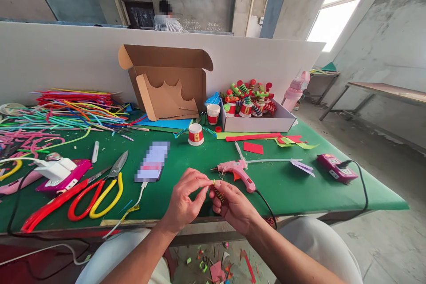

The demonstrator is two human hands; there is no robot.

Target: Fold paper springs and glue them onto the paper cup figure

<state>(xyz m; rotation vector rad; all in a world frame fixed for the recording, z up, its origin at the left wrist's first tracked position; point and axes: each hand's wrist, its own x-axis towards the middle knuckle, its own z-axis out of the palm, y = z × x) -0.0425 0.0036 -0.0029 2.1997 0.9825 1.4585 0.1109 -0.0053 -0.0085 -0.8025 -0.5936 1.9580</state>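
My left hand (189,196) and my right hand (234,203) meet over the table's front edge. A small striped paper spring (218,194), dark with yellow-green, sits in my right fingers, partly hidden by them. The left thumb stays a little apart while the left fingertips pinch the spring's yellow-green end. Just beyond lies a pink glue gun (237,171) with a clear glue stick in its back. Farther off stands a red and white paper cup (195,135), upside down, with a green-blue coiled paper strip out to each side.
Scissors (113,175), red-handled pliers (63,204) and a phone (153,162) lie left. Pipe cleaners (66,115) pile up behind them. A white box (259,123) of finished cup figures stands at the back right, near a pink bottle (294,91). A power strip (337,168) lies right.
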